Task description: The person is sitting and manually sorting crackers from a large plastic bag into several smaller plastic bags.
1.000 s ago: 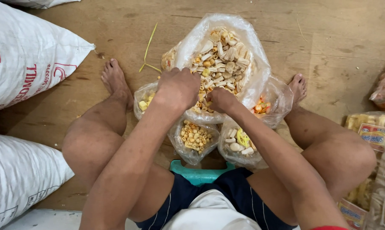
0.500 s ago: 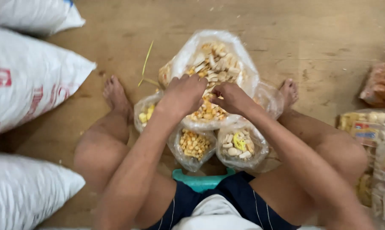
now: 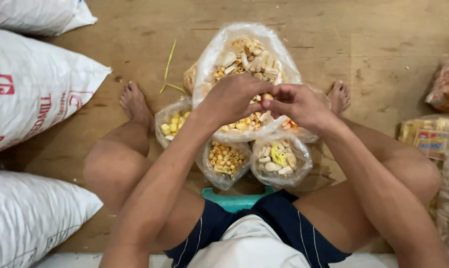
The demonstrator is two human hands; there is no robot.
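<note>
Your two hands meet over the near end of the big clear bag of pale mixed snack pieces that lies open on the wooden floor between your bare feet. Your left hand is curled over, fingers bent down and close together against the bag's contents, so you cannot tell what, if anything, sits inside that fist. Your right hand is pinched, thumb and fingertips closed on a small pale snack piece right where the two hands touch, just above the bag's near edge. Four smaller bags crowd the near side of the big bag: one with yellow cubes to its left beside your left foot, one with little rings just nearer to you, one with white pieces and a yellow curl beside that, and an orange-flecked one mostly hidden under your right hand. Your right foot rests just right of the big bag. A teal stool edge shows nearer still, between your thighs. White woven sacks lie well left of the big bag, and packaged snacks are stacked well to its right.
</note>
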